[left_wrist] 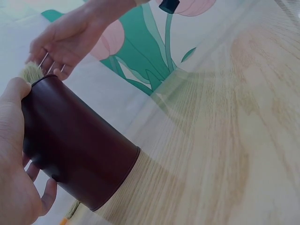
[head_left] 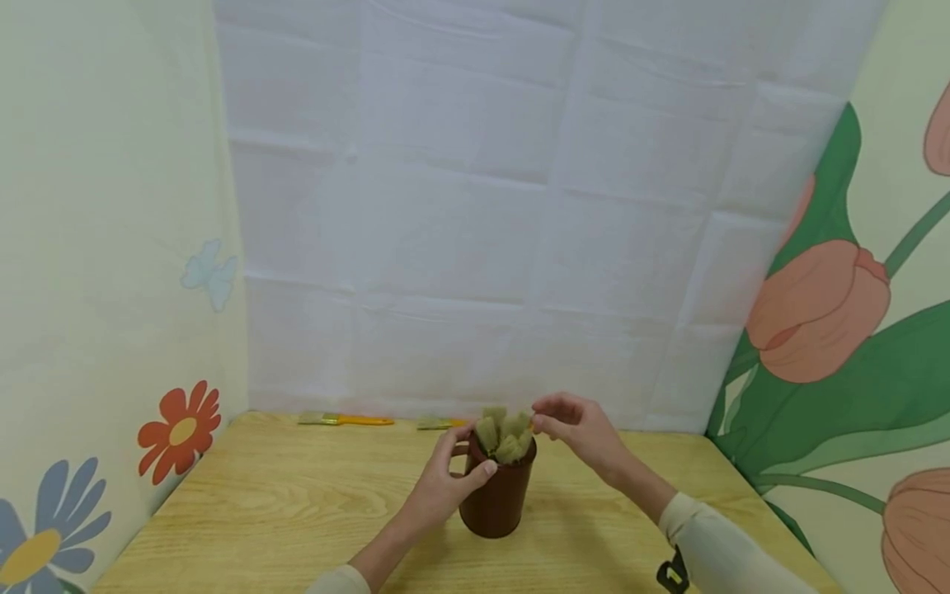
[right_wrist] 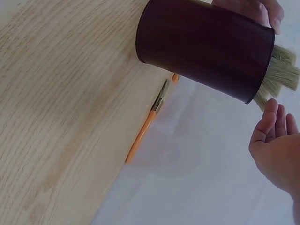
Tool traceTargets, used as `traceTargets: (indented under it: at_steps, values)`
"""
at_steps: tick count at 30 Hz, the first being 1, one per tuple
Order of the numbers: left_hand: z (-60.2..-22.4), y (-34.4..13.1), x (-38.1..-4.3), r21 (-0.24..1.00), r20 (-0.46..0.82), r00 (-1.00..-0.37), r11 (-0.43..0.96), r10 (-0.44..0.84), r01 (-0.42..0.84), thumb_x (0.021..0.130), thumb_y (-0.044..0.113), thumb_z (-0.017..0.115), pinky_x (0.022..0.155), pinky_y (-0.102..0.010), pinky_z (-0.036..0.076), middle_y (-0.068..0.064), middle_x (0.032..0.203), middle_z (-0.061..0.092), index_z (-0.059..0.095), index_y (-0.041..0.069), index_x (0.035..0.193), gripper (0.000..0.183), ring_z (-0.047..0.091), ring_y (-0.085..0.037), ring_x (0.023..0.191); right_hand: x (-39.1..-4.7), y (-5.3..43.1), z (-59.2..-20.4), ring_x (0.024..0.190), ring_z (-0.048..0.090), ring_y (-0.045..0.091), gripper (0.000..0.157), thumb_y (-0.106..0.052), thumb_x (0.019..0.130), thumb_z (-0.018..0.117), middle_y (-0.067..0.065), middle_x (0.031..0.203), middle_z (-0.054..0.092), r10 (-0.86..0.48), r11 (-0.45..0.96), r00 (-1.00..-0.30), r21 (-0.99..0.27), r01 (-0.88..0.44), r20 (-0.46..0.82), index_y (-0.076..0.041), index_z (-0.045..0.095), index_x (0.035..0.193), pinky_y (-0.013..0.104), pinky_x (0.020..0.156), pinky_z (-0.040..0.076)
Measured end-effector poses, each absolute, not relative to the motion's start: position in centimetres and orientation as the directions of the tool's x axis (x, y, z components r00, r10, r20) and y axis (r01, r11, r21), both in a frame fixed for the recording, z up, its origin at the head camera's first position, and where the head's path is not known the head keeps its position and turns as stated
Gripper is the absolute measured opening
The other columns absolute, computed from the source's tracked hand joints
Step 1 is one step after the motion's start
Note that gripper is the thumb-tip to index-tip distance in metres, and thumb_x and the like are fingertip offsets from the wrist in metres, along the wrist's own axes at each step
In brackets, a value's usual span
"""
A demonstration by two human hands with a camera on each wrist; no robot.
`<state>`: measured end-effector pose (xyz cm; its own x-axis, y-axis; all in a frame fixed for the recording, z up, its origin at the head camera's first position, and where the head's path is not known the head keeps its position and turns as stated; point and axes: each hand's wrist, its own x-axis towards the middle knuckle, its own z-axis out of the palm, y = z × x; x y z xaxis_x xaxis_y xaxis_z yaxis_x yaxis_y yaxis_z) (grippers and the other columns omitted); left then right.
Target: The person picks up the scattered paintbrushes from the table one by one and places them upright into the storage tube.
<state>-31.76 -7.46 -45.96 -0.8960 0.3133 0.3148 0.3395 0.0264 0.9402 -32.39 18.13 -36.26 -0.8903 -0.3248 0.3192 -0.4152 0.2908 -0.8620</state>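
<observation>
A dark brown cylindrical cup (head_left: 496, 500) stands upright on the table, holding several brushes with their pale bristles (head_left: 509, 446) upward. My left hand (head_left: 447, 483) grips it near the rim, thumb in front and fingers round the far side. In the left wrist view, the cup (left_wrist: 79, 140) lies between that thumb and the fingers. On the other side, my right hand (head_left: 582, 429) is raised beside the bristles, fingers loosely bent. Its fingertips come right up to the bristle ends (right_wrist: 281, 75) in the right wrist view, with nothing visible in its grasp. The brush handles are hidden inside the cup.
Along the table's back edge lie two flat paintbrushes with orange handles: one brush (head_left: 345, 419) at the left, another brush (head_left: 439, 424) partly behind the cup. A white sheet (head_left: 460, 247) hangs behind the wooden table (head_left: 297, 495). Flower-printed panels (head_left: 816, 330) flank both sides.
</observation>
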Motion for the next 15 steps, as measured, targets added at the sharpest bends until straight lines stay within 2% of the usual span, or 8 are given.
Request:
traceTargets:
  at_steps: [4, 15]
  values:
    - [-46.0, -7.5, -31.8, 0.939, 0.317, -0.895, 0.027, 0.313, 0.342, 0.098, 0.04, 0.07, 0.094, -0.053, 0.046, -0.007, 0.151, 0.035, 0.037, 0.024, 0.155, 0.068, 0.042, -0.031, 0.133, -32.8, 18.1, -36.2, 0.1, 0.068, 0.037, 0.029, -0.026, 0.101, 0.069, 0.024, 0.112, 0.068, -0.316, 0.293, -0.896, -0.867, -0.404, 0.311, -0.004, 0.069, 0.119, 0.034, 0.078, 0.052]
    - [-46.2, -7.4, -31.9, 0.934, 0.333, -0.89, 0.023, 0.311, 0.357, 0.099, 0.037, 0.07, 0.094, -0.051, 0.046, -0.008, 0.151, 0.036, 0.037, 0.023, 0.155, 0.066, 0.042, -0.031, 0.132, -34.8, 18.8, -37.2, 0.096, 0.066, 0.035, 0.028, -0.028, 0.103, 0.065, 0.019, 0.104, 0.07, -0.251, 0.321, -0.931, -0.885, -0.338, 0.264, -0.005, 0.069, 0.118, 0.035, 0.076, 0.052]
